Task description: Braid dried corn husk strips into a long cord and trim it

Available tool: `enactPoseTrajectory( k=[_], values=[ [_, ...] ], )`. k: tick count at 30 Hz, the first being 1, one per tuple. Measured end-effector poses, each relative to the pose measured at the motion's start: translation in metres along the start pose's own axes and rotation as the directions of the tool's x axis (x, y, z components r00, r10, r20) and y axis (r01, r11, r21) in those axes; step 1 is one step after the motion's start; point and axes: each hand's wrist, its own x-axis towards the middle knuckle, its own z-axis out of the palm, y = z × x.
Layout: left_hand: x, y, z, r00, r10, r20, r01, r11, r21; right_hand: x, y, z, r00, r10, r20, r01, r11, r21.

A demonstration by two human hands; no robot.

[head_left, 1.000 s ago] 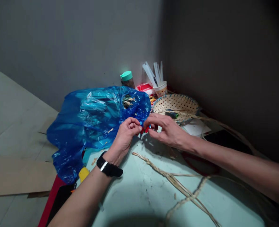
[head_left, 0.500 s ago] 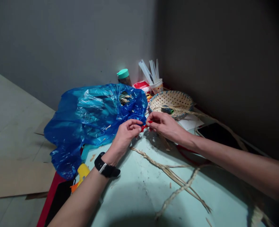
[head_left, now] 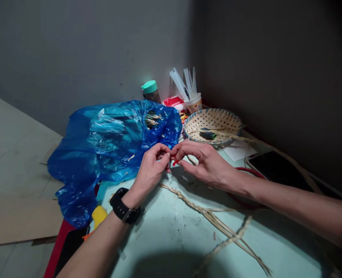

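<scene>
My left hand (head_left: 152, 170) and my right hand (head_left: 204, 160) meet fingertip to fingertip above a pale green table (head_left: 171, 239). Between the pinched fingers of both hands sits a small red piece (head_left: 174, 162); I cannot make out what it is. A black watch is on my left wrist. A crumpled blue plastic bag (head_left: 109, 139) with dry straw showing in its opening lies just behind my left hand. A braided straw strand (head_left: 208, 216) runs across the table below my hands.
A woven basket (head_left: 214, 121) holding a dark marker stands behind my right hand. Farther back are a teal-lidded jar (head_left: 150, 90), a red packet, and a paper cup of white sticks (head_left: 192, 96). A dark phone (head_left: 278, 170) lies right; cardboard (head_left: 20, 220) left.
Both hands have drawn slightly toward me and closer together over the red piece. The view shifted a little, so the bag and basket sit a touch lower-right.
</scene>
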Motion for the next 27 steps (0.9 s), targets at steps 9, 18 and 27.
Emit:
enactPoseTrajectory(
  k=[9, 18, 27],
  values=[
    [0.005, -0.007, -0.002, 0.999, -0.023, 0.035, 0.022, 0.999, 0.049, 0.009, 0.01, -0.005, 0.929, 0.364, 0.074, -0.369, 0.88, 0.3],
    [0.003, -0.003, -0.003, 0.998, 0.058, -0.036, -0.052, 0.987, 0.151, 0.011, 0.014, 0.002, 0.861, 0.474, 0.183, -0.507, 0.775, 0.378],
    [0.001, -0.004, -0.003, 0.997, 0.071, 0.037, -0.079, 0.953, 0.293, 0.014, 0.021, 0.0, 0.931, 0.351, 0.1, -0.362, 0.853, 0.376]
  ],
)
